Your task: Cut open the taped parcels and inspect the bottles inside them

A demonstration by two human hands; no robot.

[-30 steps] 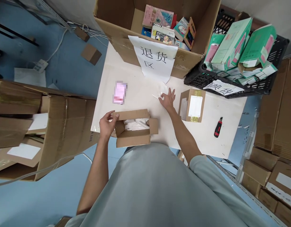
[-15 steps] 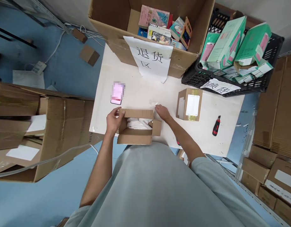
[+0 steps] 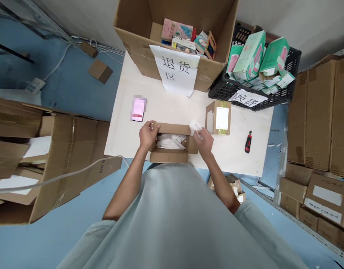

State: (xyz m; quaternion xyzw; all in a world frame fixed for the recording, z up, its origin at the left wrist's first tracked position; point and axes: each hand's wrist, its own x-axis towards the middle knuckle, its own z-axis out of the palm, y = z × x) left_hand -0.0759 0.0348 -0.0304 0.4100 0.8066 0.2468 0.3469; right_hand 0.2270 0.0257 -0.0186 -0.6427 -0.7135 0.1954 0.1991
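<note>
An open cardboard box (image 3: 169, 156) lies at the table's front edge with its flaps spread. White wrapped material (image 3: 171, 142) fills its inside. My left hand (image 3: 147, 136) grips the box at its back left corner, thumb on the flap. At the right end, my right hand (image 3: 205, 142) is closed on a crumpled white piece (image 3: 194, 126), just above the right flap. A closed, taped box with a white label (image 3: 222, 118) stands to the right of that hand. Farther right lies a red and black cutter (image 3: 248, 142).
At the back of the white table (image 3: 123, 130) stand a large carton (image 3: 138, 52) of books and a black crate (image 3: 293, 71) of green boxes. A phone (image 3: 138, 108) lies left. Big cartons flank both sides.
The open box and my left hand appear farther right in the view. My right hand has come nearer the box's right flap, with the white piece now raised in its fingers.
</note>
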